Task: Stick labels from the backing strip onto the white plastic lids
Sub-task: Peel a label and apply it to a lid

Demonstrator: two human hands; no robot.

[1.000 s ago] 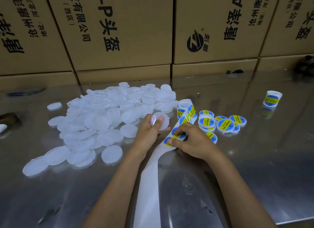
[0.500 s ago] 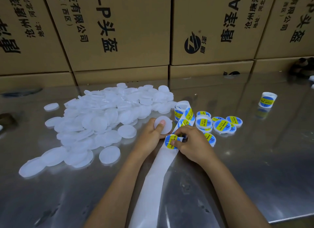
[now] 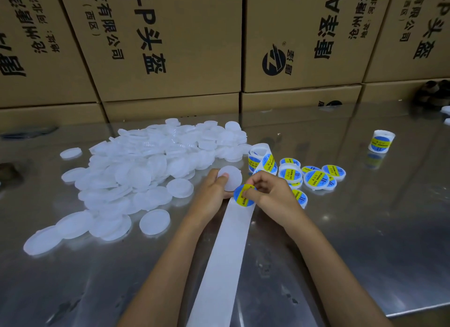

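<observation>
My left hand [image 3: 214,189] grips a bare white plastic lid [image 3: 232,179], thumb on its face. My right hand [image 3: 270,192] pinches a round blue-and-yellow label [image 3: 242,197] just below that lid, over the white backing strip [image 3: 226,258] that runs down toward me. The strip's far end with more labels curls up at the label roll [image 3: 261,158]. A big heap of unlabeled white lids [image 3: 146,171] lies to the left. Several labeled lids [image 3: 314,178] lie to the right of my hands.
Everything lies on a shiny metal table [image 3: 365,229]. Stacked cardboard boxes [image 3: 170,46] form a wall along the table's back edge. A second small label roll [image 3: 380,141] stands at the right. A dark object [image 3: 433,93] sits at the far right corner.
My right hand has lifted the label off the strip and moved it up toward the lid in my left hand. The left hand has kept hold of the lid.
</observation>
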